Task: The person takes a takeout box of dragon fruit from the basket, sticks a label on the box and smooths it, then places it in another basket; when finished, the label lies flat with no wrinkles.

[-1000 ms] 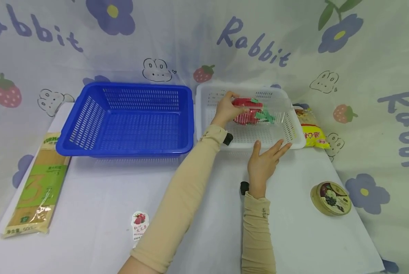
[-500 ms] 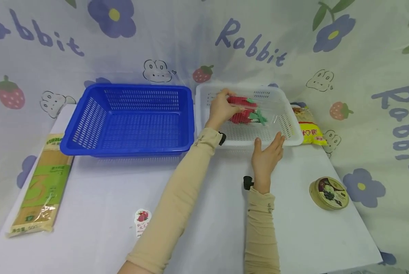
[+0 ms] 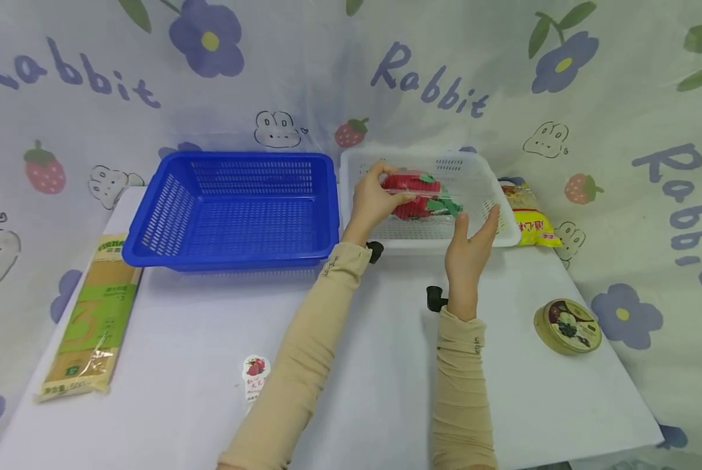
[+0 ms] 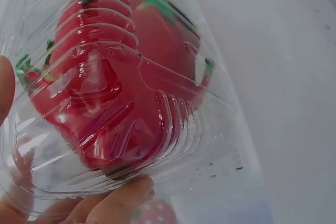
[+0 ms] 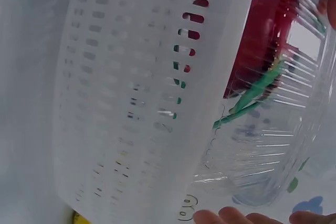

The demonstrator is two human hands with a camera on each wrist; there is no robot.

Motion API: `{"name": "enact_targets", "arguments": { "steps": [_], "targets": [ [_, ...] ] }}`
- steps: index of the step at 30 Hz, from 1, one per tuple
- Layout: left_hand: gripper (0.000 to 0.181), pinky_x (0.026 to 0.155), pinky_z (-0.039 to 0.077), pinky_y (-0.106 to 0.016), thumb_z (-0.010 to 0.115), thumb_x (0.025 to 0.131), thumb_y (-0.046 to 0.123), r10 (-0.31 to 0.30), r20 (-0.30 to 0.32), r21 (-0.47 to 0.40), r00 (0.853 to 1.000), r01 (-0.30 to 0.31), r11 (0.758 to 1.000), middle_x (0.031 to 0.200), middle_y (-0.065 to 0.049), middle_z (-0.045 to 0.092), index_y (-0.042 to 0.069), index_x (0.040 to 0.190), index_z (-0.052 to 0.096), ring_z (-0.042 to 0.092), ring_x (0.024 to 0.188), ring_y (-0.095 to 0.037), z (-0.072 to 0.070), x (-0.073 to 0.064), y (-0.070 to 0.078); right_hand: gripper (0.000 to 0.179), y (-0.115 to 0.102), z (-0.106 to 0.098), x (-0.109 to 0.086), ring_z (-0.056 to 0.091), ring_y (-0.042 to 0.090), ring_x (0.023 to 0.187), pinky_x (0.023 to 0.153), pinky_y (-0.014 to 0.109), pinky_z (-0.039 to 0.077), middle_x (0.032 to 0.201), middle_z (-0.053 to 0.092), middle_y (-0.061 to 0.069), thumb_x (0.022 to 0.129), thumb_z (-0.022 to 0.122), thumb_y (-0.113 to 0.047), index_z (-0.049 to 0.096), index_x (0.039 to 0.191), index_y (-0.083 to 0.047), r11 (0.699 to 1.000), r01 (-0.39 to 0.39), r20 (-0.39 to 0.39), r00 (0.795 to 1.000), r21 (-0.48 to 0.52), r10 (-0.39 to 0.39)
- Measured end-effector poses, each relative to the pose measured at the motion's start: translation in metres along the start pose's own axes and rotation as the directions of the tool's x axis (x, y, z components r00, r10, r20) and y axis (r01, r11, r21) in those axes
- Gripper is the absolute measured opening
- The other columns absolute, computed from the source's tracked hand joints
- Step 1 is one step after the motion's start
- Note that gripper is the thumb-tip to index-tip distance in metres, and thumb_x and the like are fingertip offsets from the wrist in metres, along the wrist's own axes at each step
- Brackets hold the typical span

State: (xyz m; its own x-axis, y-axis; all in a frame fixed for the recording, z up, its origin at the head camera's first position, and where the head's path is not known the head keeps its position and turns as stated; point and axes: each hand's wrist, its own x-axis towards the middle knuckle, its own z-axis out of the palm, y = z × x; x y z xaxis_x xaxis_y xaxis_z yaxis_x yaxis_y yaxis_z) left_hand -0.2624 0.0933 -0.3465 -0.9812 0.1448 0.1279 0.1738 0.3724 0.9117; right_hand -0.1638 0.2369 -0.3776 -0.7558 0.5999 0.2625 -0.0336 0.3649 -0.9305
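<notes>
A clear plastic clamshell box (image 4: 163,72) with red dragon fruits (image 3: 412,207) with green tips inside is over the white basket (image 3: 421,244). My left hand (image 3: 371,201) grips its left end, thumb on the near side and fingers toward the back. In the left wrist view, the fingertips (image 4: 134,190) press against the ribbed plastic. My right hand (image 3: 468,258) reaches over the basket's front rim at the box's right end, thumb and fingers spread apart. The right wrist view shows its fingertips (image 5: 226,216) just off the box's end.
A blue basket (image 3: 233,262) stands left of the white one. Spaghetti (image 3: 92,320) lies at the left edge, a round tin (image 3: 568,326) at the right. A yellow bag (image 3: 533,225) sits beside the white basket. A paper label (image 3: 255,375) lies in front.
My left hand has shifted the box slightly left within the white basket. My right hand has come forward and right, from the basket's front rim to the box's right end.
</notes>
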Motion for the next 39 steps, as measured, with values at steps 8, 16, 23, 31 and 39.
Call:
{"name": "enact_targets", "arguments": {
  "steps": [8, 16, 23, 31, 39],
  "targets": [
    [0.051, 0.058, 0.043, -0.026, 0.081, 0.079, 0.023, 0.015, 0.044, -0.033, 0.999, -0.014, 0.999, 0.147, -0.005, 0.049, 0.017, 0.123, 0.056, 0.047, 0.054, -0.012, -0.012, -0.017, 0.0, 0.073, -0.01, -0.002, 0.01, 0.021, 0.03, 0.147, 0.121, 0.037, 0.022, 0.163, 0.011, 0.013, 0.1, 0.051, -0.035, 0.012, 0.155, -0.007, 0.997, 0.061, -0.041, 0.997, 0.048, -0.059],
    [0.049, 0.054, 0.042, -0.027, 0.08, 0.08, 0.023, 0.157, 0.091, -0.037, 0.983, -0.154, 0.987, 0.144, -0.009, 0.052, 0.016, 0.122, 0.055, 0.045, 0.051, -0.019, -0.036, -0.041, 0.015, 0.061, -0.025, -0.015, 0.01, 0.035, 0.023, 0.14, 0.115, 0.032, 0.032, 0.155, 0.029, 0.01, 0.099, 0.052, -0.023, 0.025, 0.151, -0.007, 0.994, 0.093, -0.098, 0.991, 0.054, -0.087],
    [0.049, 0.103, 0.048, -0.03, 0.084, 0.075, 0.015, 0.256, 0.037, -0.008, 0.966, -0.256, 0.967, 0.161, -0.008, 0.025, 0.015, 0.119, 0.06, 0.045, 0.138, -0.021, -0.061, -0.071, 0.027, 0.056, -0.047, -0.037, -0.001, 0.038, 0.025, 0.139, 0.117, 0.04, 0.034, 0.156, 0.033, 0.002, 0.1, 0.051, -0.035, 0.033, 0.15, -0.02, 0.985, -0.046, 0.058, 0.998, 0.167, 0.037],
    [0.045, 0.114, 0.037, -0.037, 0.086, 0.07, 0.007, 0.375, -0.042, -0.069, 0.926, -0.378, 0.923, 0.161, -0.006, 0.023, 0.01, 0.11, 0.065, 0.022, 0.149, -0.015, -0.093, -0.122, 0.013, 0.05, -0.061, -0.051, -0.018, 0.041, 0.023, 0.136, 0.119, 0.044, 0.03, 0.155, 0.036, 0.005, 0.101, 0.049, -0.026, 0.04, 0.148, -0.013, 0.936, -0.083, 0.32, 0.947, 0.343, -0.034],
    [0.049, 0.117, 0.026, -0.056, 0.088, 0.064, 0.001, 0.403, -0.022, -0.072, 0.915, -0.404, 0.912, 0.164, -0.011, 0.008, 0.004, 0.104, 0.059, 0.008, 0.152, -0.026, -0.116, -0.175, -0.003, 0.056, -0.059, -0.052, -0.041, 0.027, 0.031, 0.147, 0.121, 0.037, 0.026, 0.16, 0.024, 0.003, 0.097, 0.046, -0.011, 0.032, 0.151, -0.01, 0.93, -0.068, 0.543, 0.826, 0.361, -0.15]
  ]
}}
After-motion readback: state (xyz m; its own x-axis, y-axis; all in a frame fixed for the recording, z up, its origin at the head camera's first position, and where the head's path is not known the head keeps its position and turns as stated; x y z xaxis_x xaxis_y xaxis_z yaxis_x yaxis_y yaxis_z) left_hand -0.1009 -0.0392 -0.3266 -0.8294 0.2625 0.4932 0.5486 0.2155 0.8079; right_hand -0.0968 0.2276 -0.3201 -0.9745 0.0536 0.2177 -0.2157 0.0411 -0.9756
